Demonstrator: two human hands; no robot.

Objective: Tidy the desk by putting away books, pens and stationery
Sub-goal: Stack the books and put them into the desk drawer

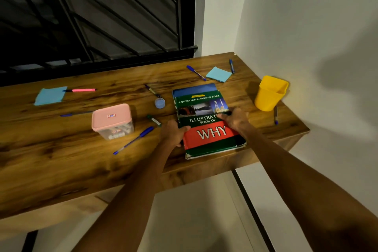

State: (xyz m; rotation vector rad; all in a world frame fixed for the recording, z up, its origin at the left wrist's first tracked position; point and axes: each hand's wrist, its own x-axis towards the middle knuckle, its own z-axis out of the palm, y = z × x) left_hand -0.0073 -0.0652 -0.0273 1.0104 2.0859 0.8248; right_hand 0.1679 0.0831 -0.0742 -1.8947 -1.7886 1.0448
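L hand (173, 132) grips L edge of green-red hardcover "WHY" book (206, 127) | R hand (235, 118) grips its R edge | book lies atop blue book (194, 89), near wooden desk (61, 159) front edge, R end | tip: lift both bks level, clear of yellow plastic cup (270, 93).

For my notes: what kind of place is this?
Probably a home study corner: a wooden desk against a wall, with pens, a yellow pen cup and a book held by both hands.
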